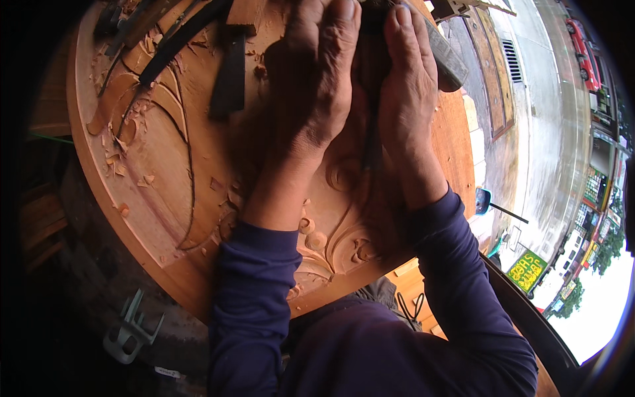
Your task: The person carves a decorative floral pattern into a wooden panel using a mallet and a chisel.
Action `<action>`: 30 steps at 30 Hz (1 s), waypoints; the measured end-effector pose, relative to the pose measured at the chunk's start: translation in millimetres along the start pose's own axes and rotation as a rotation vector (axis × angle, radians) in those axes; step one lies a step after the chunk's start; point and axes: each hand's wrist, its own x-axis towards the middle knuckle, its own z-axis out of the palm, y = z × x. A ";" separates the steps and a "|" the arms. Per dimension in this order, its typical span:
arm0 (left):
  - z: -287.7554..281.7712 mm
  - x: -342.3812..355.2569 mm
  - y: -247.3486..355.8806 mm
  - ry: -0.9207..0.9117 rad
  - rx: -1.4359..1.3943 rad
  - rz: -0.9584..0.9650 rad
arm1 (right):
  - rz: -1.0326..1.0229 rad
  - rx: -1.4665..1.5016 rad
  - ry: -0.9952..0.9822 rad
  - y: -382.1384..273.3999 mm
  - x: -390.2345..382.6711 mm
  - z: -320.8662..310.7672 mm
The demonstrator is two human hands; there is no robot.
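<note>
At the top of the head view, my left hand (324, 76) and my right hand (407, 83) are raised over a carved wooden panel (155, 205). They are apart, thumb sides up, with their thumbs stretched out, and both look open. The top edge cuts off part of the fingers. Deep shadow fills the gap between them, and a dark narrow shape there cannot be made out. Just beyond my right hand shows the blunt greyish end of a wooden block (451, 69). Scrolls and leaf shapes are cut into the panel below my wrists.
Left of my left hand lies a dark flat blade (228, 79) with a wooden handle. Farther left is a dark curved tool (173, 46). Wood shavings (119, 169) litter the panel. A green plastic chair (129, 331) stands lower left; a wet street (529, 86) runs along the right.
</note>
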 end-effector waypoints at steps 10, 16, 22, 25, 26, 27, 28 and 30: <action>-3.3 2.3 23.5 -0.011 0.032 -0.020 | 0.008 0.359 -0.248 10.1 -5.5 14.3; 6.1 10.9 -33.9 0.047 -0.052 0.310 | 0.052 0.455 -0.196 26.5 -7.0 3.2; 11.9 5.1 -26.5 -0.100 -0.166 0.108 | 0.104 0.357 0.015 12.1 -16.6 6.9; 16.2 0.0 -26.7 -0.190 -0.250 0.007 | 0.028 0.437 0.081 34.3 -20.9 -2.4; 18.2 3.1 -37.0 -0.194 -0.262 0.101 | 0.039 0.442 0.093 38.0 -23.6 -7.5; 18.3 2.7 -40.4 -0.196 -0.265 0.142 | 0.044 0.444 0.095 38.2 -24.5 -7.6; 17.6 3.3 -43.5 -0.195 -0.268 0.186 | 0.039 0.389 0.099 38.7 -25.1 -8.1; 17.4 0.0 -44.0 -0.234 -0.286 0.083 | 0.032 0.337 0.101 31.7 -26.4 -5.6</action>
